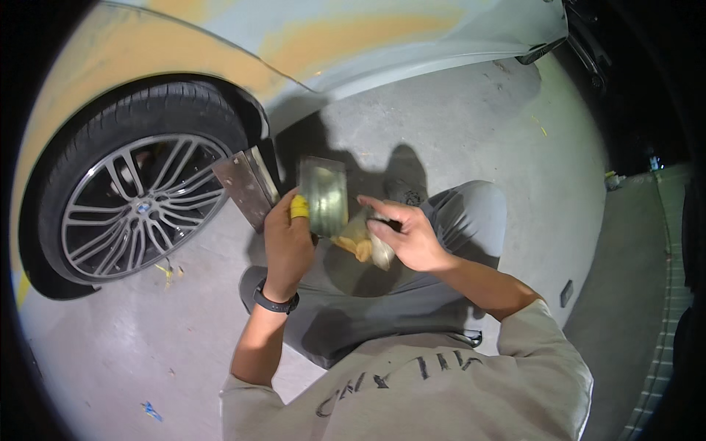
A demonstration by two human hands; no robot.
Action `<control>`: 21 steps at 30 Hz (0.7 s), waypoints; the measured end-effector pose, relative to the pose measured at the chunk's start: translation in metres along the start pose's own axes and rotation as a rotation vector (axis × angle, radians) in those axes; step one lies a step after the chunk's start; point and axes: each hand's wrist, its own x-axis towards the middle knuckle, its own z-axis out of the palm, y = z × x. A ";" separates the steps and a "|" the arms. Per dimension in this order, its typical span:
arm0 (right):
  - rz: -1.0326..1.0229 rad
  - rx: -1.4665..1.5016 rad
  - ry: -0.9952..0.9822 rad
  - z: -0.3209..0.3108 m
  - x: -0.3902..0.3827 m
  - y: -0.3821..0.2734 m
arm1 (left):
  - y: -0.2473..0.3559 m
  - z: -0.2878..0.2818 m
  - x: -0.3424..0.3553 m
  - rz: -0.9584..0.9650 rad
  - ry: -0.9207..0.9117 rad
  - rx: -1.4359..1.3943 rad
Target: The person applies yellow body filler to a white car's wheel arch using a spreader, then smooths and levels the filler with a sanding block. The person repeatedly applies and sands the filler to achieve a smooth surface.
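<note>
My left hand (288,239), yellow tape around one finger, is closed around two flat putty spreaders. One spreader (244,189) is dark brown with a lighter strip along one side and points up and left. The other spreader (323,197) is a shiny, greenish-looking metal plate standing upright between my hands. My right hand (412,237) is closed in a pinch on crumpled, pale, see-through plastic (382,252), with forefinger and thumb near the shiny plate. A yellow-orange lump of filler (356,247) shows against the plastic; whether it is inside cannot be told.
A car body (346,37) with orange-yellow filler patches stands ahead, its wheel (143,206) close on the left. My bent knees and a dark shoe (407,189) are below my hands. Yellow scraps (168,273) and a blue scrap (152,411) lie on the concrete floor (118,345).
</note>
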 end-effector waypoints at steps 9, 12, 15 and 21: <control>-0.954 -0.303 0.095 0.017 -0.012 -0.049 | -0.034 0.027 -0.030 0.151 -0.067 -0.356; -0.999 -0.399 0.065 0.019 -0.020 -0.044 | -0.021 0.025 -0.038 -0.279 0.022 -0.714; -0.948 -0.511 0.031 -0.001 -0.025 -0.031 | -0.007 0.026 -0.052 -0.083 -0.108 -0.756; -1.007 -0.605 -0.057 -0.051 -0.009 -0.011 | -0.010 0.027 -0.044 -0.100 -0.188 -0.700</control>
